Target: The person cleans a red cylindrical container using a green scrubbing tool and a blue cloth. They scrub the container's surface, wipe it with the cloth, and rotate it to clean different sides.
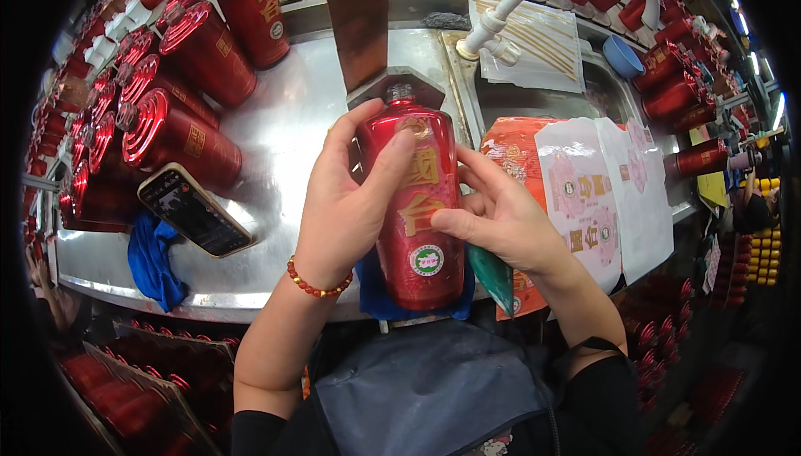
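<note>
Bottle [415, 243], glossy red | over blue cloth [370, 293], near edge of worktop [288, 135] | my left hand [350, 176], right hand [511, 224] grasp it, seemingly for steadiness

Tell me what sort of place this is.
Probably a bottle-decorating workshop: similar red bottles crowd the left of a metal worktop, and sheets of printed designs lie right of the held bottle.

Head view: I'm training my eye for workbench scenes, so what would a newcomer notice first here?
First, the shiny red bottle with gold characters, near the middle, held between the left hand and the right hand. Next, the crowd of red bottles at the left, with a phone beside them. Then the curved white tap toward the upper right.
</note>
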Available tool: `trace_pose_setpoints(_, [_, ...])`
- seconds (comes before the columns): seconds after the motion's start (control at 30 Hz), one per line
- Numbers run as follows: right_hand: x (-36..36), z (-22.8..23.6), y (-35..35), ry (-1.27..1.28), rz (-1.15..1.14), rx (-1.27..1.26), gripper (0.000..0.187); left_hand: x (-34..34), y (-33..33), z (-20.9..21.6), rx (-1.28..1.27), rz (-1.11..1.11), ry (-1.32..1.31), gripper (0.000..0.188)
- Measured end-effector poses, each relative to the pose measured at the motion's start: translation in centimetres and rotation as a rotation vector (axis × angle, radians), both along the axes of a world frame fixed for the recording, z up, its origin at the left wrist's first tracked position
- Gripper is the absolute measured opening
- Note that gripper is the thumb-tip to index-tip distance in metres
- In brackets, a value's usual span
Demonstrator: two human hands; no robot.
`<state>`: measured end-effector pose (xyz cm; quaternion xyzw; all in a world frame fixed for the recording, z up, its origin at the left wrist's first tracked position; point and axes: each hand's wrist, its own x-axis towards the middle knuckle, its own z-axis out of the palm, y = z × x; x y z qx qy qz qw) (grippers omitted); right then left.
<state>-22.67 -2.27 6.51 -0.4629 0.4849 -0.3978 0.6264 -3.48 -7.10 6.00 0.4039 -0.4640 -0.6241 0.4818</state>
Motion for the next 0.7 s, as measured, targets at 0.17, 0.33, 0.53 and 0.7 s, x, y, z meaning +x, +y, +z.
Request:
trace_pose_setpoints(0.17, [0.0,-0.1,-0.1,-0.029,0.004,0.012,0.083,-0.1,0.1,0.3,0.027,-0.012,0.042,0.056])
trace_pose_setpoints(0.33, [-0.2,-0.1,-0.1,-0.056,0.023,0.016,0.081,0.2,-0.3,0.4,0.059,-0.024,0.06,0.057])
trace_pose_setpoints(0.53, [0.0,-0.1,-0.3,-0.133,0.026,0.033,0.073,0.2,-1.4,1.1,0.087,-0.045,-0.015,0.057])
trace_pose_setpoints(0.7, [0.1,-0.2,-0.3,-0.179,0.016,0.034,0.073,0.2,-1.6,0.8,0.095,-0.035,-0.029,0.057])
